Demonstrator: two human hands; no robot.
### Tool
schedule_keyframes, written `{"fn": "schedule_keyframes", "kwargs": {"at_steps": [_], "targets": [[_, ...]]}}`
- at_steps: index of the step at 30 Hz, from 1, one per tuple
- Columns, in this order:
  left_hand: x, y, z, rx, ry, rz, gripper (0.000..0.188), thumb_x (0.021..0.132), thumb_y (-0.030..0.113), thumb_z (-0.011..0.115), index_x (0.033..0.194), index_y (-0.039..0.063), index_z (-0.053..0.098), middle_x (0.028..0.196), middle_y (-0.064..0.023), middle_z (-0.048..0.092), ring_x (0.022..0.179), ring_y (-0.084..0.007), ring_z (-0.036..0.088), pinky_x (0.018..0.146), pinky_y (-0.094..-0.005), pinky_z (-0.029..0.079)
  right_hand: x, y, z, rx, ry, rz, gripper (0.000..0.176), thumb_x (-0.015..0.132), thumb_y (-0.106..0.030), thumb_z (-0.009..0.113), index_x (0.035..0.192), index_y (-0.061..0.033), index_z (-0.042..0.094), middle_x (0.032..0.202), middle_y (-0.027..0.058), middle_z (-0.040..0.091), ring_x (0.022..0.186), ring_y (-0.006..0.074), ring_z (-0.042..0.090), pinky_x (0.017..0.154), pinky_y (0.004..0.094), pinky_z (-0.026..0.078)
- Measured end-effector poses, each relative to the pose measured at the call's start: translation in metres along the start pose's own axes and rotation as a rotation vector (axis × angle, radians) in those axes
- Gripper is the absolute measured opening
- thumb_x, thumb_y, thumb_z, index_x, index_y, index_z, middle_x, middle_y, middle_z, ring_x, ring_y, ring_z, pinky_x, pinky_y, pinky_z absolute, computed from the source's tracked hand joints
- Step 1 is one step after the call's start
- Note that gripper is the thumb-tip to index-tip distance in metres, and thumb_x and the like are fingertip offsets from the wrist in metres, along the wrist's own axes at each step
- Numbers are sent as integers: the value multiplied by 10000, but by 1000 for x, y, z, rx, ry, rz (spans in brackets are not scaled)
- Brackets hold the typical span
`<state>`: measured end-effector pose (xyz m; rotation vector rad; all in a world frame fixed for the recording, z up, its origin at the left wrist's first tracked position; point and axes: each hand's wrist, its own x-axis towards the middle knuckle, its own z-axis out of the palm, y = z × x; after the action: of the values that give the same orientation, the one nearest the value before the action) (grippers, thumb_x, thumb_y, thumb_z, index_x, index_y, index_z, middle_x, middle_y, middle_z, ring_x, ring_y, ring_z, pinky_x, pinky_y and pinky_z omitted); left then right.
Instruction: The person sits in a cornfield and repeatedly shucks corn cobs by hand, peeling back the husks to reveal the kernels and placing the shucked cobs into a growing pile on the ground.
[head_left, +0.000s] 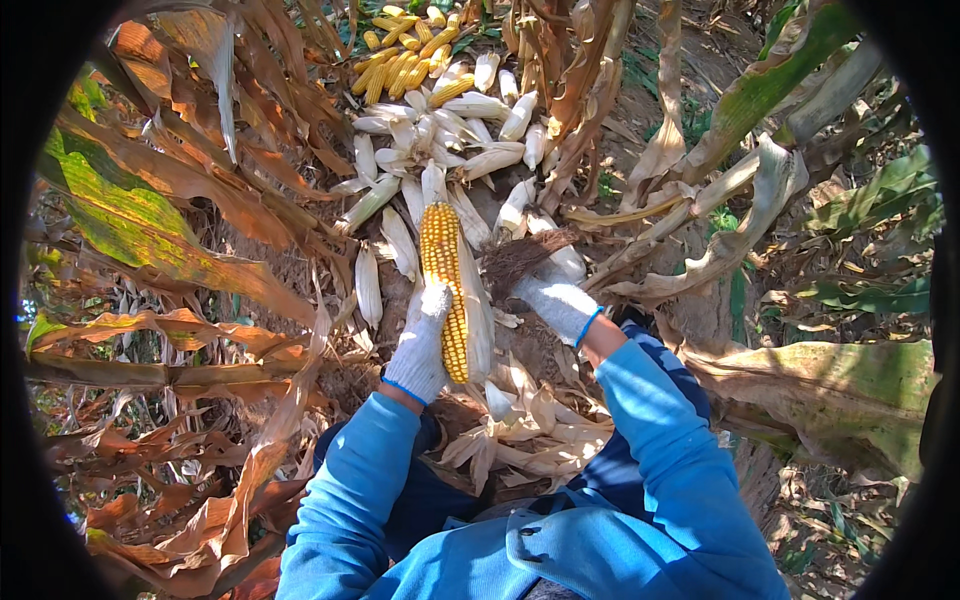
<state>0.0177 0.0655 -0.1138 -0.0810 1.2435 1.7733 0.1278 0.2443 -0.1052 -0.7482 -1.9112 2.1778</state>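
My left hand (427, 337), in a white knit glove with a blue cuff edge, holds a partly husked ear of corn (441, 255). Its yellow kernels show along the front, while pale husk (477, 315) still hangs along its right side. To the right, my right hand (555, 296), gloved alike, is at a clump of dark brown corn silk (525, 259); its fingertips are hidden, so the grip is unclear. Beyond both hands lie several ears in pale husks (487, 159). Farther off is a pile of bare yellow ears (405, 64).
Dry brown corn leaves (225, 195) crowd the left. Stalks and curling leaves (720, 255) stand on the right, with a broad leaf (825, 382) reaching in near my right sleeve. Stripped husks (532, 427) lie on the soil between my legs.
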Motion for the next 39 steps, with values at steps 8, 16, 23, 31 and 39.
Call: {"fn": "schedule_keyframes", "kwargs": {"at_steps": [8, 16, 23, 31, 39], "targets": [[-4, -17, 11, 222, 26, 27, 362, 949, 197, 635, 1282, 95, 537, 1044, -26, 637, 924, -158, 641, 790, -325, 553, -1, 1, 29, 163, 94, -20, 307, 902, -146, 605, 1138, 47, 640, 1056, 132, 695, 949, 178, 623, 842, 312, 500], [16, 34, -1, -257, 154, 124, 444, 932, 381, 667, 1236, 90, 524, 993, -77, 627, 884, -247, 650, 758, -418, 592, -25, 8, 5, -78, -69, -249, 269, 855, -93, 579, 1099, 7, 632, 1062, 217, 662, 947, 372, 640, 866, 399, 517], [20, 26, -12, -260, 214, 266, 393, 938, 279, 673, 1270, 147, 509, 976, -69, 633, 849, -234, 650, 734, -400, 587, -18, 35, 40, -108, -67, -80, 451, 919, -253, 603, 1283, 11, 561, 1253, 196, 620, 1209, 281, 570, 1033, 368, 436], [0, 13, 22, -97, 165, 293, 400, 958, 267, 638, 1283, 102, 471, 957, -68, 618, 781, -215, 665, 657, -355, 600, -40, 38, 74, 341, -292, 447, 340, 883, -200, 707, 1166, -25, 635, 1008, 46, 685, 854, 121, 630, 735, 275, 526], [2, 25, 11, -3, 26, 5, 426, 923, 360, 674, 1208, 75, 536, 903, -55, 617, 731, -182, 643, 638, -325, 575, -40, 34, 78, -543, -395, 10, 513, 954, -462, 499, 1168, -12, 621, 998, 227, 678, 935, 347, 672, 857, 479, 520]]}}
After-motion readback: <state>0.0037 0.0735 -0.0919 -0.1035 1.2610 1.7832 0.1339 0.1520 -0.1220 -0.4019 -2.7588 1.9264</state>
